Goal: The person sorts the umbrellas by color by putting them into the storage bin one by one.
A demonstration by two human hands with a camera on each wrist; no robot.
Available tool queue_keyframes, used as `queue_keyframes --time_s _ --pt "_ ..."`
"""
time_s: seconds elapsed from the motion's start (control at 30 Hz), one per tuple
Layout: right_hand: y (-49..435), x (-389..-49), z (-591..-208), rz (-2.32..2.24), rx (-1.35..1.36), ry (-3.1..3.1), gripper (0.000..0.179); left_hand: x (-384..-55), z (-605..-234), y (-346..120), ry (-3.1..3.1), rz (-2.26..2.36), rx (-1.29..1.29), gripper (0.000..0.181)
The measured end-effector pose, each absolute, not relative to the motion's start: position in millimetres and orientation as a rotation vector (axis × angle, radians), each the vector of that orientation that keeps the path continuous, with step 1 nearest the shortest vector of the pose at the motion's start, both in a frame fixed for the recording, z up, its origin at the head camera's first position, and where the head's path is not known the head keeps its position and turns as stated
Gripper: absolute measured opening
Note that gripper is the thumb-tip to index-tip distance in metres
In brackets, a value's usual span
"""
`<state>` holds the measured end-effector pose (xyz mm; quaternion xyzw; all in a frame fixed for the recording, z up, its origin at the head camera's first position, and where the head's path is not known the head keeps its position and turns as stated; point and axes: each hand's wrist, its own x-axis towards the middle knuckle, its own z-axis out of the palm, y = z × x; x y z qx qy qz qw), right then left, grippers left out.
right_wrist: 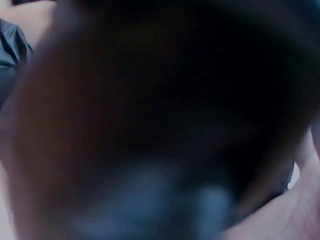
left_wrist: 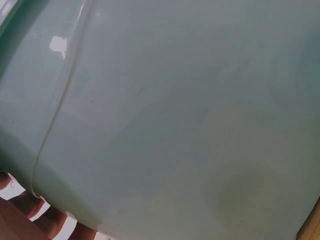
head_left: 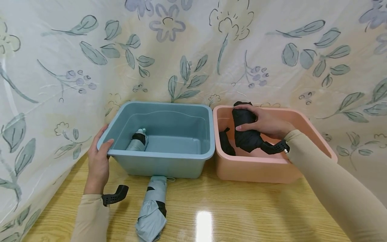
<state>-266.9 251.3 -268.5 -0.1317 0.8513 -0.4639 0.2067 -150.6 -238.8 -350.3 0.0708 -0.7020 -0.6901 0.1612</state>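
My left hand (head_left: 99, 163) grips the blue plastic bin (head_left: 160, 164) at its front left corner, thumb over the rim. The bin's pale wall (left_wrist: 175, 100) fills the left wrist view, with fingers (left_wrist: 25, 220) at its lower left. Inside the bin lies a light blue folded umbrella (head_left: 137, 143) with a black band. My right hand (head_left: 269, 122) holds a black folded umbrella (head_left: 244, 131) at the pink bin (head_left: 254, 169), fingers and thumb around it. The right wrist view is mostly a dark blur. Another black bundle (head_left: 226, 144) lies at the pink bin's left side.
A second light blue folded umbrella (head_left: 152, 208) lies on the wooden table (head_left: 242, 211) in front of the blue bin. The bins stand side by side against a flower-patterned cloth (head_left: 181, 47), which also runs along the left side.
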Motion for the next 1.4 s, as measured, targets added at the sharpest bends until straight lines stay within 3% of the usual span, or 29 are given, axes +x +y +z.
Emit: queue_keyframes --time_s 0.3,0.8,1.4 --pt "252.6 -267.8 -277.8 -0.864 -0.660 2.539 0.083 -149.8 -350.2 -235.8 -1.988 -1.980 0.166 0.053" --pt "245.9 -277.0 -302.0 -0.872 -0.453 2.301 0.086 -149.7 -350.1 -238.7 -1.977 -1.995 0.169 0.052" --pt "246.8 -277.8 -307.0 -0.860 -0.402 2.203 0.092 -147.3 -350.1 -238.2 -1.962 -2.006 0.165 0.053"
